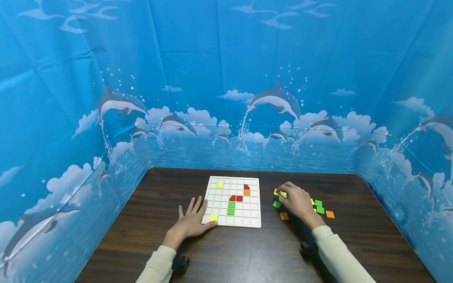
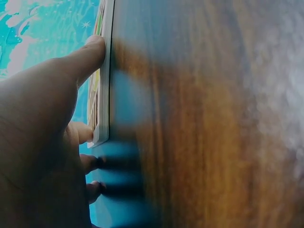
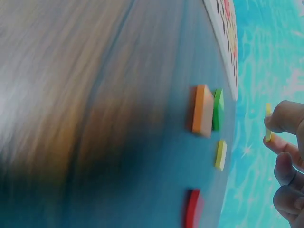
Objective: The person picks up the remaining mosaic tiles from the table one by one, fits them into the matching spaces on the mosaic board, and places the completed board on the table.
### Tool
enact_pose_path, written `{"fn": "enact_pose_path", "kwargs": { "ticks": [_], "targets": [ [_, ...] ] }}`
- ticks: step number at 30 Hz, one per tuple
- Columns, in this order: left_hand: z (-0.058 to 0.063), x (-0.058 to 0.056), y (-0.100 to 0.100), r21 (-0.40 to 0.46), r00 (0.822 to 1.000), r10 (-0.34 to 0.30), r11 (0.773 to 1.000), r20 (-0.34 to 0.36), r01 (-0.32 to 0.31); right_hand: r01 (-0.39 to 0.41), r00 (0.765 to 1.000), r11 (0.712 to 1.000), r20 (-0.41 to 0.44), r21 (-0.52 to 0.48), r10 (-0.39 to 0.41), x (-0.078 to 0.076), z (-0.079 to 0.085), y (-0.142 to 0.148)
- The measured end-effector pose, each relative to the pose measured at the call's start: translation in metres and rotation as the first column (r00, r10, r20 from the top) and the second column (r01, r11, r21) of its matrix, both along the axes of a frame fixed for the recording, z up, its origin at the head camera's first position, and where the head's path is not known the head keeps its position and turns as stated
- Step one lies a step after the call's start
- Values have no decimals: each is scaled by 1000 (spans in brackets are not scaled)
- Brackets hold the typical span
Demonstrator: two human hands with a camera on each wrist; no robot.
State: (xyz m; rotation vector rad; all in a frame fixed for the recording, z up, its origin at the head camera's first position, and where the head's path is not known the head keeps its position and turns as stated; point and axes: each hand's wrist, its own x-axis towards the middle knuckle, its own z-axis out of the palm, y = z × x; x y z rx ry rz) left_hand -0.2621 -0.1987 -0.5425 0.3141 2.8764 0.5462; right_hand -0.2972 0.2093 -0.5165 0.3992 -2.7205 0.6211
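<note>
A white square grid board [image 1: 247, 214] lies on the table. My left hand [image 1: 191, 224] rests spread at its lower left corner; the thumb lies on the near edge and a finger on the left edge. On the board are yellow tiles, red pieces [image 1: 239, 199], some with a rounded corner, an orange tile [image 1: 246, 192] and green tiles [image 1: 231, 211]. To the right of the board, my right hand [image 1: 297, 200] pinches a thin yellow tile [image 3: 268, 128] between thumb and finger, raised off the table.
Loose tiles lie around and partly under the right hand: green [image 1: 277, 204], orange [image 1: 284, 216], another orange [image 1: 330, 214], and several green and yellow ones. A red piece [image 3: 194, 209] shows in the right wrist view. A blue dolphin-print curtain [image 1: 219, 98] surrounds the dark wooden table [image 1: 247, 251].
</note>
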Motion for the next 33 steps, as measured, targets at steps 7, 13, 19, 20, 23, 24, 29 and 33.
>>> {"fn": "enact_pose_path", "kwargs": {
  "ticks": [7,13,19,20,23,24,29,33],
  "targets": [
    [9,3,4,-60,1000,14,998,17,-13,-25,1000,1000,-7,2,25,-3,8,-25],
    [7,2,5,-46,1000,24,999,19,-23,-60,998,998,2,17,60,-6,15,-43],
    [-2,-1,2,7,1000,17,1000,0,-17,-105,994,994,-5,19,105,-6,21,-57],
    [-5,-2,1,8,1000,16,1000,-4,-16,-112,994,993,-7,22,112,-7,22,-59],
    [-12,-4,-1,4,1000,14,1000,-13,-14,-134,991,991,-11,26,134,-8,24,-66],
    [-13,-5,-2,5,1000,14,1000,-12,-14,-138,990,990,-16,29,138,-8,24,-68],
    [-11,-5,-4,45,1000,-3,999,-25,4,-159,986,987,-34,26,160,-10,25,-79],
    [-7,-3,-5,56,1000,-13,998,-14,14,-178,983,984,-31,25,179,-11,26,-86]
  ]
}}
